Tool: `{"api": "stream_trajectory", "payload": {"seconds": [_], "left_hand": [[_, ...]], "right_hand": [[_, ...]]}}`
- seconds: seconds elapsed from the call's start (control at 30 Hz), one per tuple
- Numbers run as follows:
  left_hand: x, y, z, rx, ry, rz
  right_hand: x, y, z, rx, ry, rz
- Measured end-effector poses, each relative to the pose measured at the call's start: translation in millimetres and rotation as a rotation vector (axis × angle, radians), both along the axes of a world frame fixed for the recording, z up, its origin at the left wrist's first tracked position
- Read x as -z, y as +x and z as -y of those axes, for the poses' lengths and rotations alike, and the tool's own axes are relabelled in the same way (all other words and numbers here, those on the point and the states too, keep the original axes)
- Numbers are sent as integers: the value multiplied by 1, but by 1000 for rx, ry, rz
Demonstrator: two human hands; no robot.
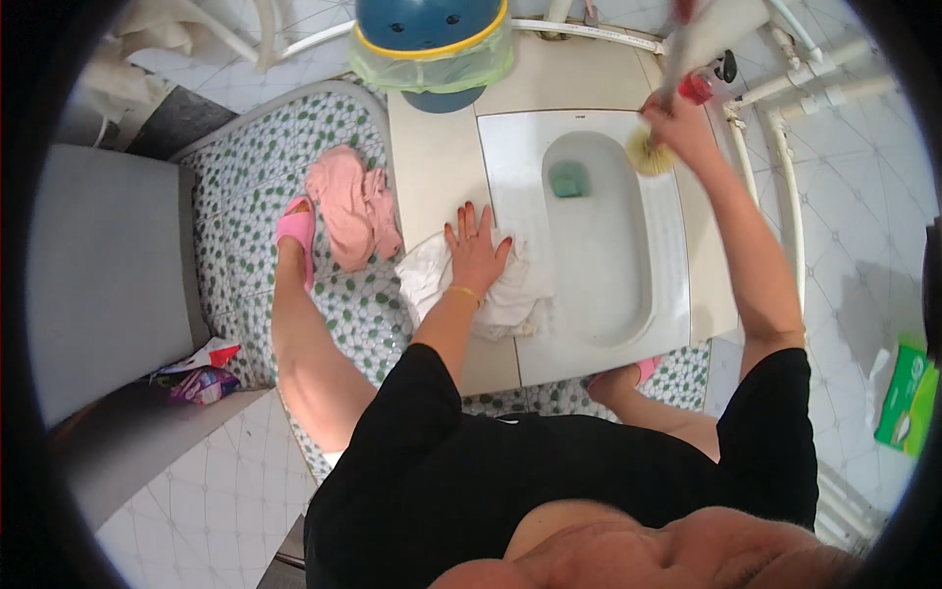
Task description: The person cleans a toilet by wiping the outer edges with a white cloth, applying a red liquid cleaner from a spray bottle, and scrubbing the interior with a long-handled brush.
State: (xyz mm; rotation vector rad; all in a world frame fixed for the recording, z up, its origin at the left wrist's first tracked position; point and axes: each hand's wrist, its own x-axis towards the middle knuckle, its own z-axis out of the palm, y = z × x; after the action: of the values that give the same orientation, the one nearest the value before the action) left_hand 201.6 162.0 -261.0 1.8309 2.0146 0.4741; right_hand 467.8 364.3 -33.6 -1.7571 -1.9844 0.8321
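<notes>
Across the squat toilet point(599, 285) from me, at its far right corner, my right hand point(679, 126) is closed round the handle of a toilet brush. The toilet brush point(649, 155) has a round, pale yellow bristle head at the pan's right rim, and its handle runs upward past my hand. Green-tinted water point(568, 180) stands in the far end of the bowl. My left hand point(478, 257) lies flat with fingers spread on a crumpled white cloth point(517, 294), which rests on the beige tiled ledge at the pan's left edge.
A blue bin point(429, 27) with a pale green liner stands beyond the ledge. A pink cloth point(343, 206) lies on the patterned floor at left. A red bottle point(696, 86) sits by the white pipes point(786, 187) at right. A green tissue pack point(908, 398) is at the far right.
</notes>
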Motion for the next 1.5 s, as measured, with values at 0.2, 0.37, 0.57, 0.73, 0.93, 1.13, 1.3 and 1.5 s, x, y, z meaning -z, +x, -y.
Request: {"api": "stream_trajectory", "payload": {"seconds": [0.2,0.37,0.57,0.73,0.93,1.13,1.3,1.5], "left_hand": [[-72,18,51,375,57,249],[-157,19,85,435,463,82],[-92,-39,54,81,45,-66],[-50,-60,20,19,183,28],[-73,-50,-7,-138,-92,-159],[-27,13,-13,75,115,-98],[-7,33,-9,120,-32,-145],[-8,35,-12,180,-31,-135]], "right_hand": [[29,-61,118,-216,74,538],[74,-98,146,-404,185,794],[114,-166,133,-549,422,791],[113,-166,124,-486,607,310],[150,-74,73,-45,306,-45],[172,78,-26,543,335,-80],[149,150,-101,726,519,-11],[153,199,-183,737,616,-77]]}}
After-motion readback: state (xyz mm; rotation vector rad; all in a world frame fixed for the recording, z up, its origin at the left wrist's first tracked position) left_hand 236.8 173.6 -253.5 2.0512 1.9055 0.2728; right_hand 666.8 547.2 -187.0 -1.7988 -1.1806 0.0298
